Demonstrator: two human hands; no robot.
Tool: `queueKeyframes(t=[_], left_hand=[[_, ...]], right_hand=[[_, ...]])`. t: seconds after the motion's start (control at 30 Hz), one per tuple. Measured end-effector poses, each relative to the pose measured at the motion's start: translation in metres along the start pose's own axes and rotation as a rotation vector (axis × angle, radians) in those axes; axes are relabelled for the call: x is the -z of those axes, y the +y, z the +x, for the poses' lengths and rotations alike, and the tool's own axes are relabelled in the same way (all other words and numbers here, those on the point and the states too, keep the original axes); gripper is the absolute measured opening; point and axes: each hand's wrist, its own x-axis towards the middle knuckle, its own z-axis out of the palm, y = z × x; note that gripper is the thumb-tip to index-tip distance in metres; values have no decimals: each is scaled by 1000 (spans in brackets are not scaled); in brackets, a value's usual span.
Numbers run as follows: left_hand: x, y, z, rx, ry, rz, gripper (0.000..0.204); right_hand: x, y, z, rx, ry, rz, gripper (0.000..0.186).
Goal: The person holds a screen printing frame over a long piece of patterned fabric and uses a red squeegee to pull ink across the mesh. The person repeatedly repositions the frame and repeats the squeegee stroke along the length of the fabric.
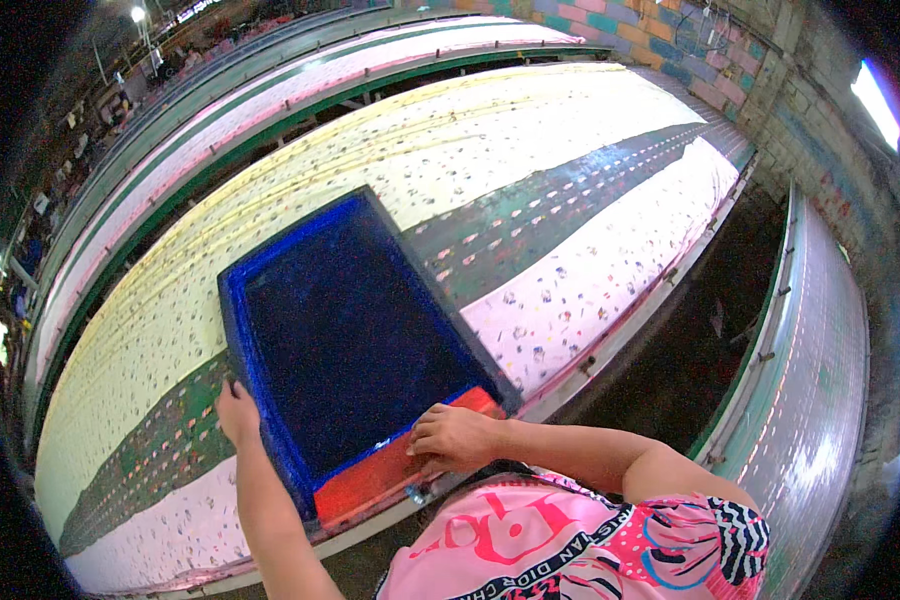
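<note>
A large screen-printing frame (390, 240) with a dark blue mesh lies at a slant over the printed fabric in front of me. My left hand (236, 412) is closed on its left side edge, thumb uppermost. Along the frame's near end runs a wide orange-red strip (360, 485), with a bright wet-looking spot where it meets the mesh. On this strip rests my right hand (458, 438), its fingers bent and drawn together; whatever lies under them is hidden. A small shiny piece (418, 492) shows at the near edge, below that hand.
The long table carries pale yellow fabric (170, 290) and pink fabric (590, 290) with small prints, split by a dark green strip (530, 225). More long tables stand beyond and at the right (800, 400). A dark gap (700, 320) separates the right one. A block wall (660, 40) closes the far end.
</note>
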Motion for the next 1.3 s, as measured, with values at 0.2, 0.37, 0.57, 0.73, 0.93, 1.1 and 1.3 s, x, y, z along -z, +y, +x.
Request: queueKeyframes(t=[0.2,0.37,0.57,0.73,0.93,1.1,1.3], left_hand=[[4,6,1,25,-32,-36,56],[2,22,1,50,-56,-2,58],[11,26,8,161,-137,-140,65],[-2,-2,11,163,-130,-79,71],[-7,2,9,128,-105,-195,65],[-11,-19,20,165,-130,-263,61],[-14,-23,34,247,-175,-410,72]], right_hand=[[61,90,-61,-283,385,-86,58],[67,135,-65,-407,477,103,75],[50,149,-52,-488,679,332,68],[36,156,-52,-538,828,471,53],[42,149,-55,-546,1002,845,49],[70,123,-44,-493,943,959,51],[96,112,-36,-412,916,950,63]])
